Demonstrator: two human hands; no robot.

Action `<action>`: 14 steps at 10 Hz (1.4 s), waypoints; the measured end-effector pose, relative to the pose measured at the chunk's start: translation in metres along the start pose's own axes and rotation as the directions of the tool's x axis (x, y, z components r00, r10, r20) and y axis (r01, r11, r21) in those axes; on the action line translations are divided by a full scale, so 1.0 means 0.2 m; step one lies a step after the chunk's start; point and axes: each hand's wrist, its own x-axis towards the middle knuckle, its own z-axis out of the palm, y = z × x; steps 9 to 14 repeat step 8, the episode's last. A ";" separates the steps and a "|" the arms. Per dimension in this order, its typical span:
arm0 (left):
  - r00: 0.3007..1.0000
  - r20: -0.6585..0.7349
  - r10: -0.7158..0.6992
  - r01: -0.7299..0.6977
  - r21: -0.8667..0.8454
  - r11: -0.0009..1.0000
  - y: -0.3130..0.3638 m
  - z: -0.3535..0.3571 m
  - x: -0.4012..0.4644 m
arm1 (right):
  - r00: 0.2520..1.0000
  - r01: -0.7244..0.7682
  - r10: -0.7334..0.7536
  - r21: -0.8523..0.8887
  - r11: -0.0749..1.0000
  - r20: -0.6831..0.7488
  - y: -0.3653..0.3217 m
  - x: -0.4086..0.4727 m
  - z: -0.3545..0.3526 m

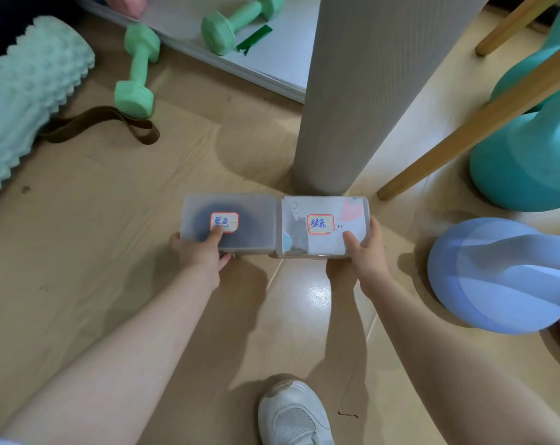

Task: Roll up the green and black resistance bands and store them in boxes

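Two frosted translucent plastic boxes sit side by side, touching, on the pale wooden floor (111,220) in front of the person. Seen from the head camera, the left box (229,224) carries a red-bordered label and shows a dark rolled shape through its lid; the right box (325,228) has a similar label and white printed paper inside. The left hand (201,253) grips the left box's near corner, thumb pressed on the lid at the label, fingers curled beneath. The right hand (367,252) grips the right box's near right corner, thumb on top. A brown fabric loop band (105,125) lies on the floor well apart, beside a mint spiked foam roller (25,101) and a green dumbbell (137,72). An upright grey rolled mat (362,91) stands just behind the boxes, and a white sneaker (293,415) shows below.
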 end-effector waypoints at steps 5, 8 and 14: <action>0.977 0.146 0.153 -0.176 0.161 0.971 0.13 -0.05 0.17 | 0.998 -0.053 0.038 0.277 0.960 0.056 -0.10 -0.12 0.10; 0.835 0.359 0.417 -0.540 0.683 0.491 0.21 -0.20 0.15 | 0.967 0.149 -0.245 -0.620 0.770 -0.073 -0.33 -0.28 0.18; 0.835 0.359 0.417 -0.540 0.683 0.491 0.21 -0.20 0.15 | 0.967 0.149 -0.245 -0.620 0.770 -0.073 -0.33 -0.28 0.18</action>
